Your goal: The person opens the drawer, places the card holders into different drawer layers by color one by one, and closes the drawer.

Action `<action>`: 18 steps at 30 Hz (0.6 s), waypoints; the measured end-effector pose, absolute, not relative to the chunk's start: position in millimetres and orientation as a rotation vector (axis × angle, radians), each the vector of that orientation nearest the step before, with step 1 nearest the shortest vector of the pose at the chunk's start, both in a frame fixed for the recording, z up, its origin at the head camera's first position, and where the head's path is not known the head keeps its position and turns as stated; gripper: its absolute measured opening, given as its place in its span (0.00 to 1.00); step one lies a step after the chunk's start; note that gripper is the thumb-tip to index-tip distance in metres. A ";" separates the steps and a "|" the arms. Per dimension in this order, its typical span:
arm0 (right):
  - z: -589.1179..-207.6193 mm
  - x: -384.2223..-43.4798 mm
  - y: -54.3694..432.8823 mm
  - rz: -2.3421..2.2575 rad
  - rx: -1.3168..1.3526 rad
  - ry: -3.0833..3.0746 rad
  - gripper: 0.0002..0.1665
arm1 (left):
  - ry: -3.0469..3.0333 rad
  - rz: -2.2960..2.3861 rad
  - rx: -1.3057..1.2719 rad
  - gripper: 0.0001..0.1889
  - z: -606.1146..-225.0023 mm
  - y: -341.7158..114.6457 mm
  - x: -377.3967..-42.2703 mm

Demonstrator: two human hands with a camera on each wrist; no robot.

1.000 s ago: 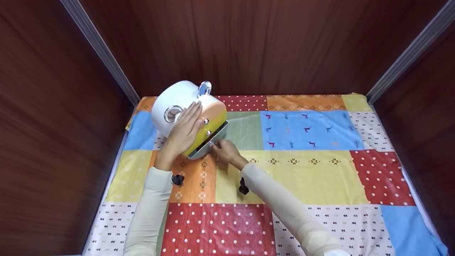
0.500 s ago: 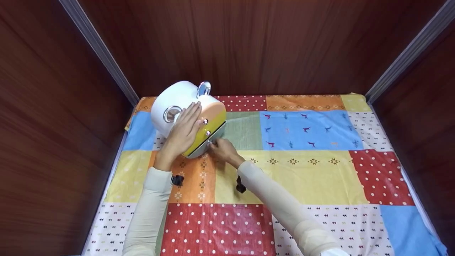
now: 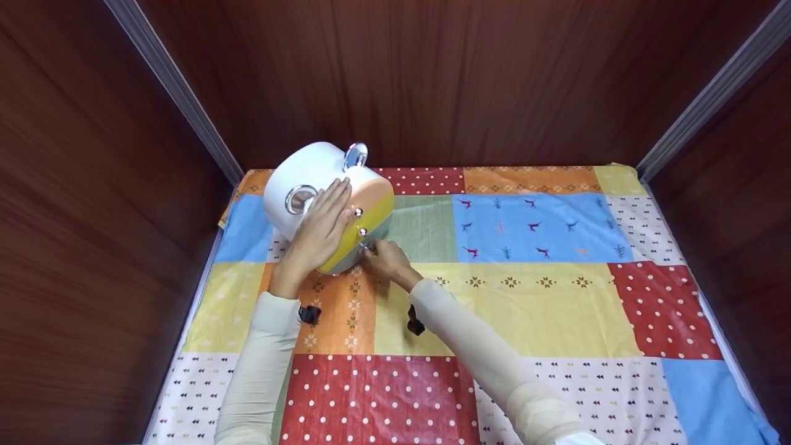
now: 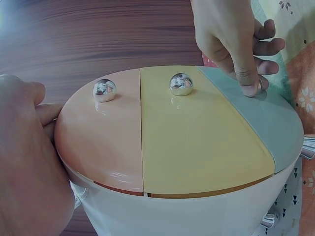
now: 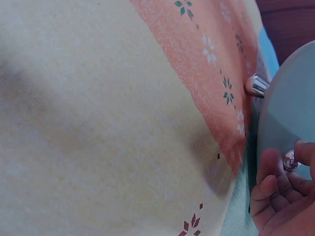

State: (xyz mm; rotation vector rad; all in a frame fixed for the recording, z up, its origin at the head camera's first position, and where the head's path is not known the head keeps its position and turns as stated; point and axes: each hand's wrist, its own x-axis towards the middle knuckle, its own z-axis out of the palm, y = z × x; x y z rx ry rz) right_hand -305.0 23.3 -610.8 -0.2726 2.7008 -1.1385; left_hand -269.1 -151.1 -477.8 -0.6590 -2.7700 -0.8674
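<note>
A white, rounded box with small drawers [image 3: 303, 164] stands at the back left on short silver legs. In the left wrist view its oval front shows a peach drawer [image 4: 110, 137], a yellow drawer [image 4: 197, 142] and a green drawer [image 4: 280, 125], all lying level. My left hand [image 3: 317, 233] rests along the box's side and top with straight fingers. With thumb and index finger my right hand [image 3: 388, 261] pinches the silver knob [image 5: 291, 160] of the green drawer, the other fingers loosely bent. Two round silver-rimmed ears [image 3: 356, 156] stick out of the box.
A patchwork-patterned cloth [image 3: 525, 309] covers the table. Dark wood-grain panels [image 3: 420, 80] enclose it at the back and both sides, with grey metal strips [image 3: 179, 93] at the corners.
The green drawer has gone from partly open to closed, the dark gap above it vanishing. My right hand has moved slightly in with it; the left hand has stayed put.
</note>
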 end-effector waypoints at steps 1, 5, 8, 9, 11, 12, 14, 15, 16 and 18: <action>-610.4 -304.7 23.4 -1.144 -0.268 2.696 0.14 | -2.765 -0.866 -0.663 0.29 -477.9 -150.9 -268.9; -610.2 -304.8 22.6 -1.138 -0.273 2.705 0.14 | -2.745 -0.872 -0.676 0.29 -479.0 -151.4 -269.3; -610.9 -305.0 22.3 -1.116 -0.287 2.722 0.15 | -2.734 -0.876 -0.687 0.29 -479.9 -152.5 -269.4; -611.2 -305.0 22.2 -1.110 -0.290 2.726 0.16 | -2.732 -0.875 -0.689 0.29 -480.2 -152.7 -269.4; -611.5 -304.8 22.3 -1.107 -0.292 2.728 0.16 | -2.730 -0.874 -0.690 0.29 -480.6 -152.9 -269.6; -611.6 -304.8 22.4 -1.110 -0.290 2.726 0.16 | -2.730 -0.875 -0.689 0.29 -480.7 -152.9 -269.7; -611.7 -304.5 22.4 -1.116 -0.286 2.724 0.16 | -2.728 -0.875 -0.686 0.29 -481.3 -152.7 -270.1; -611.7 -304.4 22.5 -1.119 -0.285 2.725 0.16 | -2.728 -0.875 -0.683 0.29 -481.7 -152.5 -270.4; -611.8 -304.1 22.5 -1.124 -0.282 2.724 0.16 | -2.728 -0.875 -0.681 0.29 -481.8 -152.5 -270.4; -612.3 -303.8 22.5 -1.125 -0.275 2.720 0.16 | -2.731 -0.874 -0.676 0.29 -482.3 -152.3 -270.4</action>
